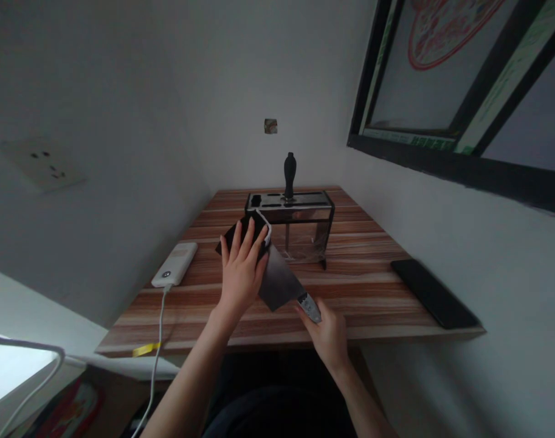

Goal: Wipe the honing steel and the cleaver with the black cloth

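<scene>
The right hand (330, 333) is closed around the handle of a broad knife (279, 283) above the middle of the table (363, 289), the blade slanting toward eleven o'clock. At the blade's far end the left hand (239, 271) lies with fingers spread over a black cover (259, 221), though I cannot tell how firmly it grips. From the knife, the knife stand (304, 214) is at twelve o'clock, a phone (434, 293) at three and a white power bank (177, 261) at nine.
</scene>
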The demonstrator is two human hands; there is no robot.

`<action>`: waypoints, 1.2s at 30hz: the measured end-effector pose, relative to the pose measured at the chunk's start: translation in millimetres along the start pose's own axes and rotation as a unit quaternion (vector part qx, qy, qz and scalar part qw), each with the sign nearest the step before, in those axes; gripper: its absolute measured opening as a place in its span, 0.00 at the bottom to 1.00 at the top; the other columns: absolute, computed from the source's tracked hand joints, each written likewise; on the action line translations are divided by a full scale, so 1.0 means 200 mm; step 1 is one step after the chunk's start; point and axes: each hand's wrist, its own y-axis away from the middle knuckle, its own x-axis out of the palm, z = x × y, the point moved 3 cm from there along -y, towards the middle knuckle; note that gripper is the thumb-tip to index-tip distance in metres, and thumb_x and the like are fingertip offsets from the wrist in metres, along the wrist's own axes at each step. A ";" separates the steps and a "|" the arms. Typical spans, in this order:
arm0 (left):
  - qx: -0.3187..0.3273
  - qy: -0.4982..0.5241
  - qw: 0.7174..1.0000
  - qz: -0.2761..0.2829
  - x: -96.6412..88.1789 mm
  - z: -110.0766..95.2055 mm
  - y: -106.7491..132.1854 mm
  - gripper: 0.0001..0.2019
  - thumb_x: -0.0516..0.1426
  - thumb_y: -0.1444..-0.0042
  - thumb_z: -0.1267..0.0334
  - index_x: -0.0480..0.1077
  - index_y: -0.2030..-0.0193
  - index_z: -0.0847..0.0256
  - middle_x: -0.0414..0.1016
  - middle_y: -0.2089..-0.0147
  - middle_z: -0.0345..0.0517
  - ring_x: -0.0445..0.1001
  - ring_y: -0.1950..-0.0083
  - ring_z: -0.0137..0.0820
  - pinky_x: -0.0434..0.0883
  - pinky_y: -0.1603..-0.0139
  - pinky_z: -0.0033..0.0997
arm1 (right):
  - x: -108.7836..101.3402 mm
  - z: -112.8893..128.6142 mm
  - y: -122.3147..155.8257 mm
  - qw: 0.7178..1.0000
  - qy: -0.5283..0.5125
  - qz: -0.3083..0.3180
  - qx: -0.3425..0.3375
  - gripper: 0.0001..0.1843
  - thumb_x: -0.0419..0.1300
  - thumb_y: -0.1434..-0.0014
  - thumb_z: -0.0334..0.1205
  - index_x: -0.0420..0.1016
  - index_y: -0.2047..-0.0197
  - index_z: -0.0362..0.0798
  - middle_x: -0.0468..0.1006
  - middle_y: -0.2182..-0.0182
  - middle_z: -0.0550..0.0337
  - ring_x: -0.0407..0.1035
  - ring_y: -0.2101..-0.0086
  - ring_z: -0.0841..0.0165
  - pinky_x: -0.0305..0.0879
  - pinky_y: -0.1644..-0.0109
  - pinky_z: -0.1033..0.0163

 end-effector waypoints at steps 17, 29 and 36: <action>0.042 0.089 0.988 0.117 0.13 -0.27 0.40 0.26 0.46 0.38 0.68 0.49 0.34 0.54 0.52 0.32 0.44 0.41 0.30 0.36 0.36 0.33 0.50 | 0.00 -0.01 -0.01 0.998 -0.041 0.041 0.040 0.10 0.55 0.45 0.43 0.72 0.69 0.46 0.77 0.79 0.57 0.70 0.78 0.67 0.57 0.75 0.68; 0.097 0.087 0.981 0.140 0.16 -0.36 0.50 0.26 0.47 0.39 0.69 0.50 0.34 0.53 0.50 0.31 0.38 0.41 0.30 0.33 0.30 0.33 0.43 | 0.00 -0.03 0.00 0.993 -0.091 0.032 0.068 0.14 0.50 0.46 0.34 0.76 0.62 0.47 0.81 0.71 0.52 0.76 0.70 0.62 0.66 0.70 0.66; 0.096 0.083 0.983 0.135 0.16 -0.36 0.49 0.25 0.48 0.37 0.59 0.49 0.34 0.50 0.52 0.32 0.38 0.43 0.30 0.33 0.31 0.33 0.42 | -0.01 -0.03 -0.01 0.992 -0.093 0.029 0.074 0.15 0.49 0.46 0.33 0.76 0.63 0.46 0.81 0.71 0.51 0.76 0.72 0.63 0.66 0.72 0.66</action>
